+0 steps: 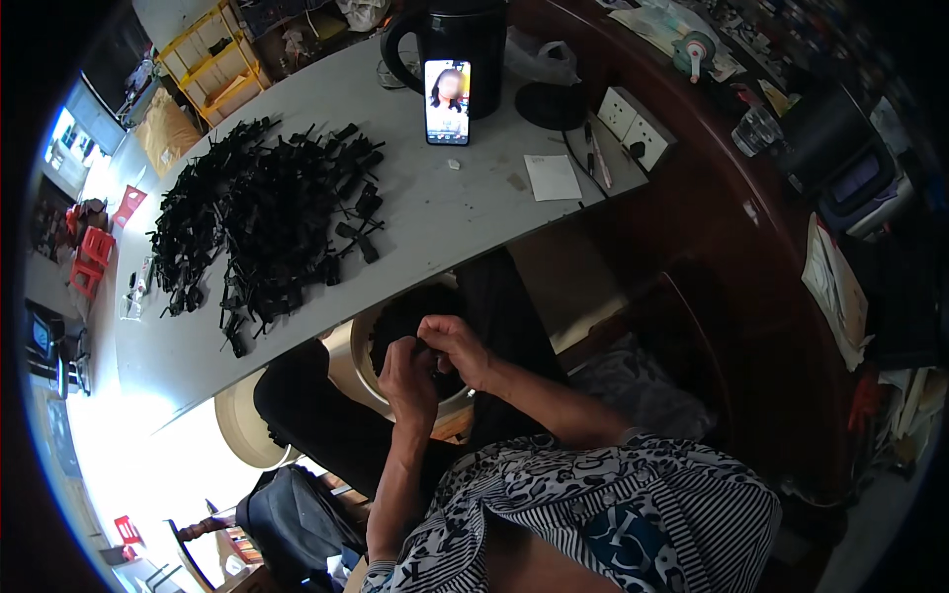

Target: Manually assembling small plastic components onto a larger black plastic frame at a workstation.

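Observation:
My left hand (406,380) and my right hand (457,349) meet above my lap with their fingers closed and pinched together. A small dark piece seems to sit between the fingertips, but the fingers hide most of it, so its kind cannot be told. Below both hands, between my knees, stands a cream bucket (360,358) with dark contents. On the grey table (435,208) ahead and to the left lies a big heap of small black plastic parts (267,212) with thin prongs.
A lit phone (448,109) leans against a large black jug (484,49). White paper (552,178), pens and a power strip (633,128) lie near the table's right end. A second cream container (242,425) stands below the table. A dark bag (297,519) is at lower left.

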`<state>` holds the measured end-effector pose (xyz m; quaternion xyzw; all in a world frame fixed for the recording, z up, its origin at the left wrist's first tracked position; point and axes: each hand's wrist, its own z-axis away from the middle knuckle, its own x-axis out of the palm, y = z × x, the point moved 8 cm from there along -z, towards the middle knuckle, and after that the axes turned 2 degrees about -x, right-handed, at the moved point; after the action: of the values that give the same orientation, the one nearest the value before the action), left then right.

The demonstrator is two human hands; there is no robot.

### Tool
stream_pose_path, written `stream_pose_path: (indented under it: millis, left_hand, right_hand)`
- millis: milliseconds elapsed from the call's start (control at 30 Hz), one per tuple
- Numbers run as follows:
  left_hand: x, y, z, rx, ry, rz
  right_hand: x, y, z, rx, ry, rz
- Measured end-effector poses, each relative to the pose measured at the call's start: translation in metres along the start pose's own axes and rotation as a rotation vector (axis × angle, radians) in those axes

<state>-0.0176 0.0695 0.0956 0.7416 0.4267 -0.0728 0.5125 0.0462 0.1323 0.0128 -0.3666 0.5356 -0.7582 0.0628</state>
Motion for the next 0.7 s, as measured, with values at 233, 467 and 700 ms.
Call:
stream_pose_path:
  millis: [233, 467, 700]
  left_hand:
    - [0.021, -0.038, -0.013, -0.360, -0.331, 0.663]
    - [0.038, -0.059, 0.010, -0.635, -0.316, 0.907]
    - [0.052, -0.093, 0.033, -0.889, -0.428, 1.005]
  right_hand:
    - [-0.013, -0.003, -0.001, 0.059, 0.128, -0.073]
    - [-0.011, -0.005, 0.006, -0.285, 0.331, 0.527]
    - [0.002, -0.027, 0.024, -0.504, 0.303, 0.654]
